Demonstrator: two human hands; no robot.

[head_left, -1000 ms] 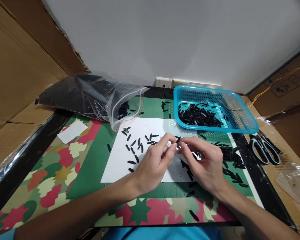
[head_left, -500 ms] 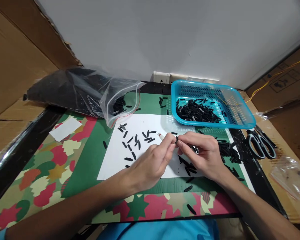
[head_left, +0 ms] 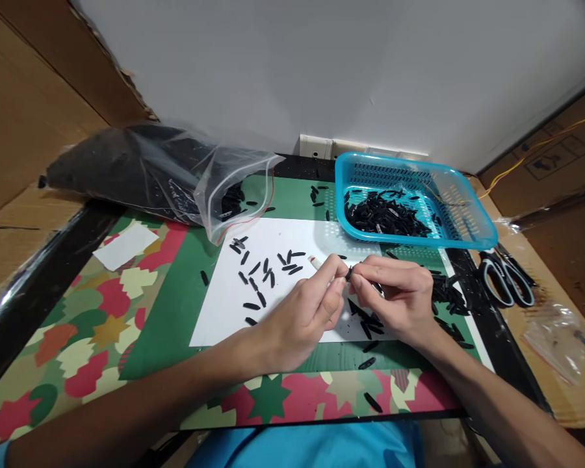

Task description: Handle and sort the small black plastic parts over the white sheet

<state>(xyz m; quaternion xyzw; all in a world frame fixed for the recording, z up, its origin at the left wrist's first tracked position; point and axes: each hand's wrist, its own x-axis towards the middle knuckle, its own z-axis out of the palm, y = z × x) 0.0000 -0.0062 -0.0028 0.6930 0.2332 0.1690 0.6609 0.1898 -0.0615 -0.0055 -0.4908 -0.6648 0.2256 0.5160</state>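
Note:
My left hand (head_left: pixel 305 312) is closed, its fingertips pinching one end of a small black piece (head_left: pixel 349 273). A pale stick-like tool (head_left: pixel 315 262) pokes out past its index finger. My right hand (head_left: pixel 400 296) pinches the same black piece from the other side, fingertips almost touching the left ones. Both hands are above a white sheet (head_left: pixel 214 325). Loose black pieces (head_left: pixel 251 305) are scattered on the sheet left of the hands, and more (head_left: pixel 368 322) are beneath and beside my right hand.
A blue basket (head_left: pixel 419 242) holding many black pieces stands at the back right. A clear zip bag (head_left: pixel 141 172) full of black material lies at the back left. Scissors (head_left: pixel 507 279) and a small plastic bag (head_left: pixel 558 344) are at the right. Cardboard (head_left: pixel 29 71) rises at the left.
The view has shifted slightly. Both hands remain together around the small black piece, with the right hand moved a little to the right and the piece showing at a slightly different angle.

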